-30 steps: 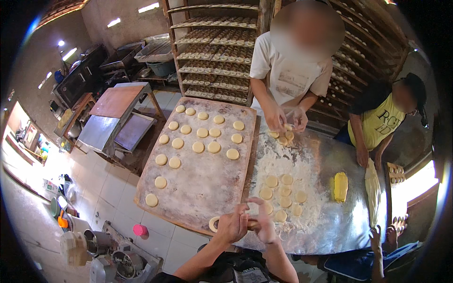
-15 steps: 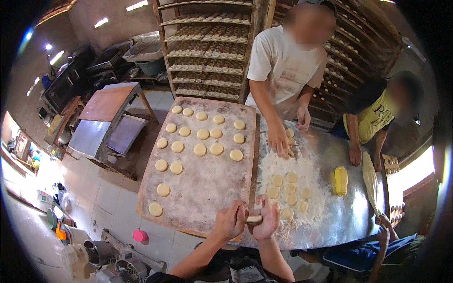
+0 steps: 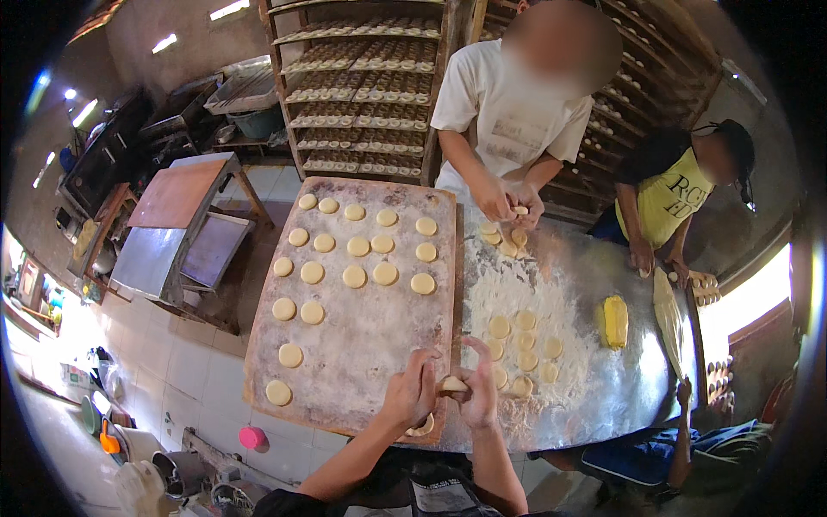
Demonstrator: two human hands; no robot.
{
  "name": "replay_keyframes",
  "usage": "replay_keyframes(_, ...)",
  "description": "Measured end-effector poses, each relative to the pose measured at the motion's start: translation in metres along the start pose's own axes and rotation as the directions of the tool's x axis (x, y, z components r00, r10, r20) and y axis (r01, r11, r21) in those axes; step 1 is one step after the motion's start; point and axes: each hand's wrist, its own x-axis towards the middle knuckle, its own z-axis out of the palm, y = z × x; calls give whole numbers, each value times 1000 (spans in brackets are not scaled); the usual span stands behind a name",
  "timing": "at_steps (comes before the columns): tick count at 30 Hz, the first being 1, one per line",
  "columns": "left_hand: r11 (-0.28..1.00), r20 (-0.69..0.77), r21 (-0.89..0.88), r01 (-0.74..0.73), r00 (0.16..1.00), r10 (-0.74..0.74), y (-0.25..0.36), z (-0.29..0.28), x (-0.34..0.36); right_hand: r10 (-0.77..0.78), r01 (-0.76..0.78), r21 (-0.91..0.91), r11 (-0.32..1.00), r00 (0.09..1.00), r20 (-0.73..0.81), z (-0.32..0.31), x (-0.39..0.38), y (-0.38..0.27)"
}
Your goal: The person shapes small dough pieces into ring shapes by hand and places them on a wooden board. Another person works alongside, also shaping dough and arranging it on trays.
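My left hand (image 3: 410, 395) and my right hand (image 3: 479, 386) meet over the near right corner of a floury wooden board (image 3: 370, 327). Between them is a small pale dough piece (image 3: 452, 385), gripped by the fingers of both hands. Just under my left wrist a dough round (image 3: 420, 426) lies at the board's near edge, partly covered by the arm. Flat dough rounds (image 3: 357, 246) sit in loose rows over the far and left parts of the board. To the right, several more dough rounds (image 3: 525, 342) rest on the floured metal table (image 3: 594, 388).
Across the table a co-worker in a white shirt (image 3: 508, 121) handles dough. Another in yellow (image 3: 676, 194) stands at the right beside a long dough sheet (image 3: 668, 314). A yellow block (image 3: 615, 321) lies on the table. Racks of dough trays (image 3: 362, 86) stand behind.
My hands have shifted slightly left and farther up with the dough piece. A round now shows under my left wrist. The white-shirted co-worker has lifted both hands from the table, holding dough.
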Motion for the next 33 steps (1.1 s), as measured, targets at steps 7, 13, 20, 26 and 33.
replay_keyframes(7, 976, -231, 190, 104, 971, -59, -21, 10, 36, 90, -484, -627, 610, 829, -552, 0, 26, 15)
replay_keyframes(13, 828, -59, 528, 189, 981, -186, -47, -17, 23, 54, -430, -886, 173, 903, -427, -17, 25, 19)
replay_keyframes(20, 815, -19, 545, 197, 975, -223, -37, -3, 13, -33, -425, -896, -131, 905, -424, -23, 1, 9)
replay_keyframes(26, 911, -54, 411, 39, 998, -18, -23, 38, 20, -338, -638, -641, -427, 770, -541, -76, -39, -40)
replay_keyframes(33, 994, 210, 81, 75, 974, -90, 6, 93, 22, 95, -512, -823, 248, 858, -505, -95, -32, -68)
